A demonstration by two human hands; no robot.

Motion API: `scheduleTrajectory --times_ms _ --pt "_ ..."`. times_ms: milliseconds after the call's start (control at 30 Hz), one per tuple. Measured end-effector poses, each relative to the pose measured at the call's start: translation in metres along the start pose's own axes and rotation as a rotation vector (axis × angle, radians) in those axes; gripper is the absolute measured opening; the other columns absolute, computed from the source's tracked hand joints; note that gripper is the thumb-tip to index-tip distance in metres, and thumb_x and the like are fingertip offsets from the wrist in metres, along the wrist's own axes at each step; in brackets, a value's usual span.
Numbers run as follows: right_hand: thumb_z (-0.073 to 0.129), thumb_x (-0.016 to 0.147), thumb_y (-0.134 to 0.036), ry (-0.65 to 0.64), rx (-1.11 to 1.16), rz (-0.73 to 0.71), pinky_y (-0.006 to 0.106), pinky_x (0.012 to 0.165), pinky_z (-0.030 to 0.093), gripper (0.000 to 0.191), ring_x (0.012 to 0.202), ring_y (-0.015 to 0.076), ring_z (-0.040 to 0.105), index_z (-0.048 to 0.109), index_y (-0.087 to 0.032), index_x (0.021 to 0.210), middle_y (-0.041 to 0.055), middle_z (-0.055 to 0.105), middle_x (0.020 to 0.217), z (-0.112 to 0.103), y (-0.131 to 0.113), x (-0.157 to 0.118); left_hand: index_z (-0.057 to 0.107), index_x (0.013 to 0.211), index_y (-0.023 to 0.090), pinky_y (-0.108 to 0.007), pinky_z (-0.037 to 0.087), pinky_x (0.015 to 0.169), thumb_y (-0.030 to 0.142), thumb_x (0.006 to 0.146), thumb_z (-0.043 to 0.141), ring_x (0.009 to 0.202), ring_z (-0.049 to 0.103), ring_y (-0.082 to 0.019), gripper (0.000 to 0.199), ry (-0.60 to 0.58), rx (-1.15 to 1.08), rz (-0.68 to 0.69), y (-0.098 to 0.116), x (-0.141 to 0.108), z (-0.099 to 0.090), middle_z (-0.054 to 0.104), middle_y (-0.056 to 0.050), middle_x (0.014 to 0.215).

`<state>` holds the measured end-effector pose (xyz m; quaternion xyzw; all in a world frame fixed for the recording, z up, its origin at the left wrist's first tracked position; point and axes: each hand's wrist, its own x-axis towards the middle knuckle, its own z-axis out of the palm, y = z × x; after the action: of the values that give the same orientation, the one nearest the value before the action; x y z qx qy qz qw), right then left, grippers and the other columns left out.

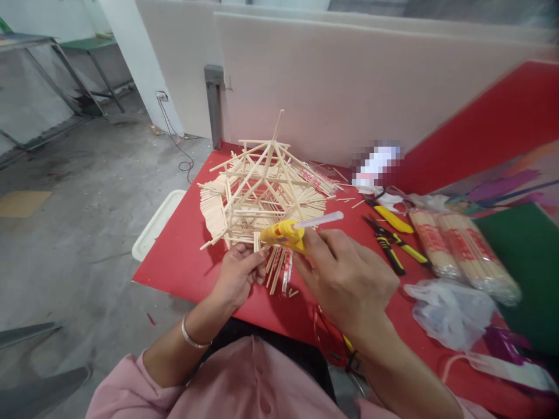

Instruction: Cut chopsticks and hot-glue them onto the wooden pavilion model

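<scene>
A pavilion-like model [262, 192] built of pale wooden chopsticks stands on the red tabletop, with a pointed roof frame and a fanned-out skirt of sticks. At its near edge my left hand [242, 270] is closed, thumb and fingers pinching the lower end of a chopstick [257, 240]. My right hand [349, 276] is wrapped around a yellow hot glue gun [283, 234], a clear glue stick [321, 219] sticking out of its back. The gun's nozzle is close to the model's front, just above my left fingers; its tip is hard to make out.
Loose chopsticks [274, 270] lie in front of the model. To the right are pliers [384, 244], yellow-handled cutters [393, 219], packs of chopsticks [467, 244] and a crumpled plastic bag [452, 314]. A pale board [349, 87] stands behind the table; a white lid [159, 224] is at its left.
</scene>
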<state>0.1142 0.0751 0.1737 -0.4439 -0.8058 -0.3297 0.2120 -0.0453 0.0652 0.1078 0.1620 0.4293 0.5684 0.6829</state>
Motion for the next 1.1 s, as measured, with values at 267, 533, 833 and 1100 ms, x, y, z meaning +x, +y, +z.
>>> scheduleTrajectory --times_ms 267,533,833,1100 --pt "0.063 0.088 -0.035 -0.02 -0.029 0.051 0.029 0.059 0.032 0.03 0.066 0.0144 0.052 0.064 -0.017 0.112 0.003 0.067 0.083 -0.01 0.005 -0.006 0.053 0.075 0.016 -0.018 0.043 0.037 0.044 0.062 0.08 0.043 0.056 -0.01 0.042 -0.025 0.016 -0.064 0.001 -0.001 -0.004 0.062 0.001 0.06" --pt "0.068 0.084 -0.035 0.001 0.001 0.119 0.029 0.056 0.034 0.034 0.063 0.0151 0.053 0.063 -0.016 0.112 0.0048 0.069 0.084 -0.02 0.015 -0.021 0.064 0.083 0.011 -0.018 0.042 0.036 0.045 0.067 0.075 0.047 0.058 -0.01 0.04 -0.045 0.037 -0.102 -0.002 -0.004 -0.01 0.064 -0.002 0.065" --pt "0.067 0.082 -0.038 0.019 0.128 0.358 0.027 0.051 0.037 0.024 0.061 0.0153 0.057 0.053 -0.021 0.073 0.0041 0.064 0.076 -0.024 0.035 -0.056 0.065 0.08 0.011 -0.02 0.041 0.037 0.051 0.069 0.071 0.048 0.058 -0.011 0.042 -0.021 0.071 -0.071 -0.003 -0.007 -0.013 0.064 -0.003 0.066" --pt "0.063 0.076 -0.055 -0.262 0.265 0.767 0.03 0.047 0.03 0.041 0.05 0.0149 0.044 0.038 -0.026 0.062 -0.001 0.047 0.055 -0.017 0.06 -0.115 0.064 0.071 0.017 -0.021 0.037 0.046 0.035 0.074 0.067 0.046 0.047 -0.01 0.019 0.131 0.688 0.259 -0.033 -0.013 -0.059 0.054 0.003 0.055"
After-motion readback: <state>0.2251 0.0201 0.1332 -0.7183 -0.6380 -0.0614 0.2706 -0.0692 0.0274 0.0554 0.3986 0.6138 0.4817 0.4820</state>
